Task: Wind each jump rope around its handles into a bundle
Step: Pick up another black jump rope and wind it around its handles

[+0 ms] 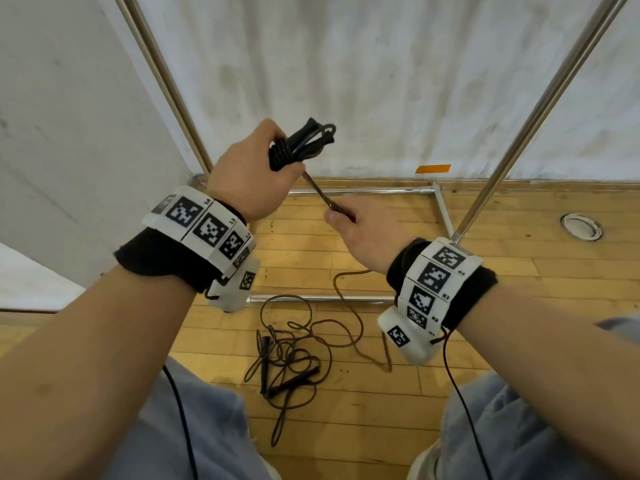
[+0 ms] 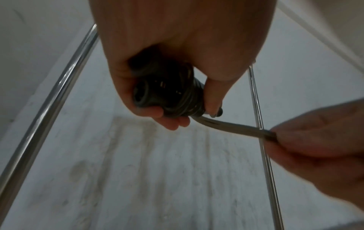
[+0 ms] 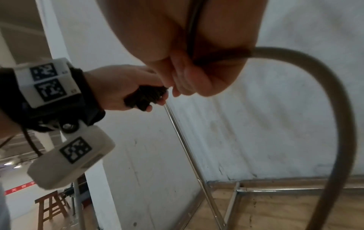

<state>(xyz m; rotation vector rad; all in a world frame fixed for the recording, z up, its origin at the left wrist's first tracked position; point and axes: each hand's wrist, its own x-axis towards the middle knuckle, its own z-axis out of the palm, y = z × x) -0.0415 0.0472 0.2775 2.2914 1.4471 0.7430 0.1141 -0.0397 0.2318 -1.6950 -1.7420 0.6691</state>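
Head view shows the left hand wrapped around the bundle of black handles and coiled rope, held up in front of the metal frame. From the bundle a taut cord runs down-right to the right hand, which pinches it. Below the bundle, a second jump rope lies loose and tangled on the wooden floor, seen only here. The left wrist view alone shows the coils end-on under curled fingers. The right wrist view alone shows slack rope curving down from the closed right hand, and a wooden stool far left of the frame.
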